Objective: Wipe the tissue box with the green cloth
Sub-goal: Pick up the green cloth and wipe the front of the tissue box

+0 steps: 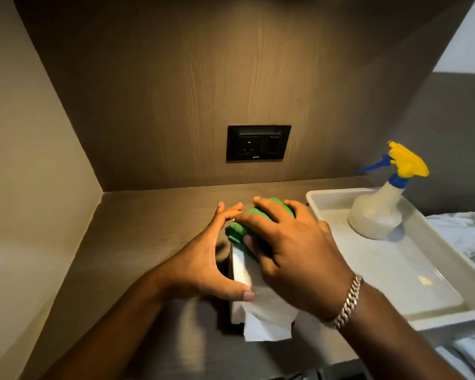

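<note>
A white tissue box (239, 270) stands on the brown wooden shelf (148, 220), with a white tissue (266, 322) hanging over its near end. My left hand (203, 259) clasps the box's left side, thumb on the near corner and fingers along the far edge. My right hand (291, 250) lies flat on top of the box and presses a folded green cloth (239, 229) against it. The cloth shows at the box's far left corner and between my fingers. Most of the box top is hidden under my right hand.
A white tray (395, 270) sits right of the box and holds a spray bottle (379, 209) with a yellow and blue trigger head. A black wall socket (258, 142) is on the back panel. Crumpled pale fabric (461, 234) lies at the far right. A side wall closes the left.
</note>
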